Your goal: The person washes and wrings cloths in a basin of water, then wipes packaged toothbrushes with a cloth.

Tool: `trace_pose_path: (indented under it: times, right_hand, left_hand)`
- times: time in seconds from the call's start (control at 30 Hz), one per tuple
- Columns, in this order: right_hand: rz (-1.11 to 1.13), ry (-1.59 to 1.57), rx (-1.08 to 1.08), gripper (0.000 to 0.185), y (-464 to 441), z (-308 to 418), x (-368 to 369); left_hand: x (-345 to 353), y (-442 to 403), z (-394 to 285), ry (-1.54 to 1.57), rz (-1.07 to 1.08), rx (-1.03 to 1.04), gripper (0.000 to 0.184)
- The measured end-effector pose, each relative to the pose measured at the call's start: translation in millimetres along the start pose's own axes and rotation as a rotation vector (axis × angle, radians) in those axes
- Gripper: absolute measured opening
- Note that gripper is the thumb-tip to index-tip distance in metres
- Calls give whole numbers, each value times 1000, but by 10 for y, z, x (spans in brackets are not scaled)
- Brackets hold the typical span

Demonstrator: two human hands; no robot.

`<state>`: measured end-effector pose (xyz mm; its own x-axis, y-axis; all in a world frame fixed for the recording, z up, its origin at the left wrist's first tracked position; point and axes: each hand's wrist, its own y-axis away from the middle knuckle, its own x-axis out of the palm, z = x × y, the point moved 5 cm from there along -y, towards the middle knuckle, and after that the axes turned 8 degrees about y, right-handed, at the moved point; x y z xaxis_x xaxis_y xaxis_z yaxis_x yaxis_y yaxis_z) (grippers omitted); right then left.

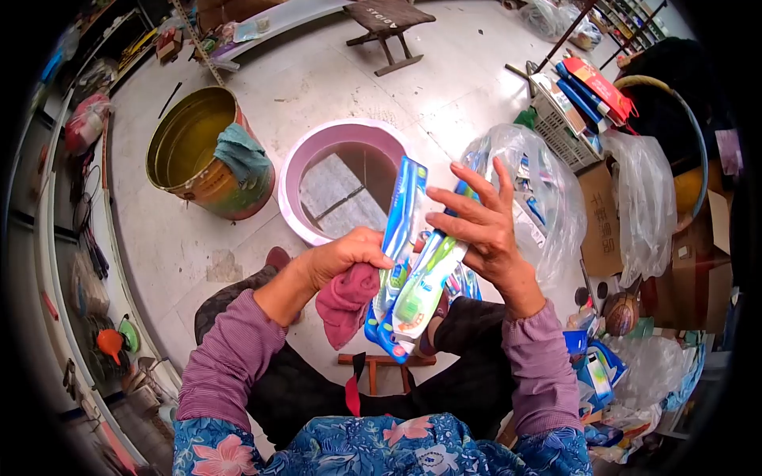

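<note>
My left hand point(349, 258) is closed around a toothbrush in blue packaging point(407, 198), thumb pressed on its front. A damp-looking pink cloth point(348, 301) hangs from the same hand. My right hand point(484, 226) lays its fingers, somewhat spread, across a second toothbrush in green and white packaging point(429, 292); its thumb is mostly hidden behind. Both packs tilt side by side above my lap, their lower ends overlapping. Beyond them, on the floor, stands a pink basin point(294, 178) with murky water.
A rusty metal bucket point(230, 194) with a teal rag point(242, 155) over its rim stands at left. On the right are a clear plastic bag point(567, 202) of packs, a white crate point(565, 127) and cardboard boxes point(599, 218). A folding stool point(387, 17) stands at the back.
</note>
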<state>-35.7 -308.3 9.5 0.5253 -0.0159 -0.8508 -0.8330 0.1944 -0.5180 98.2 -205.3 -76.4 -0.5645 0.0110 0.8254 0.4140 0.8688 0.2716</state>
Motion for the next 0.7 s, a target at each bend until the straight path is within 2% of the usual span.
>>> trace_pose_path:
  times: [0.07, 0.17, 0.27, 0.33, 0.37, 0.4, 0.47, 0.5, 0.53, 0.6, 0.63, 0.67, 0.7]
  right_hand:
    - [-33, -4, 11, 26, -23, 43, 60]
    - [-36, 60, 23, 33, -8, 74, 236]
    - [-73, 69, 72, 37, -49, 150, 359]
    - [-80, 84, 66, 36, -65, 186, 407]
    - [-18, 67, 53, 43, -67, 190, 449]
    - [-13, 55, 57, 43, -83, 185, 470]
    - [-29, 49, 61, 58, -134, 182, 481]
    - [-2, 4, 156, 70, -132, 131, 454]
    - [-76, 34, 213, 70, -104, 13, 467]
    - [-226, -274, 489, 64, 43, -176, 504]
    - [-131, -491, 689, 59, 120, -223, 604]
    - [-134, -494, 679, 59, 132, -167, 606]
    - [-92, -1037, 939, 58, 227, -140, 774]
  left_hand:
    - [8, -27, 116, 62, 31, -93, 47]
    - [29, -74, 197, -62, -13, -47, 56]
    - [70, -129, 176, -332, 14, 5, 62]
    - [88, -135, 187, -323, -23, -28, 55]
    - [53, -142, 190, -340, -32, -20, 52]
    - [26, -144, 192, -357, -42, -13, 49]
    - [9, -148, 165, -295, -73, 25, 44]
    - [1, -128, 130, -231, -92, 55, 43]
    - [1, -107, 79, -169, -109, 90, 43]
    - [-41, -49, -53, -43, -188, 225, 44]
    - [-90, -37, -107, 64, -225, 307, 44]
    - [-152, -29, -156, 170, -259, 391, 44]
    - [-201, -7, -223, 200, -248, 442, 42]
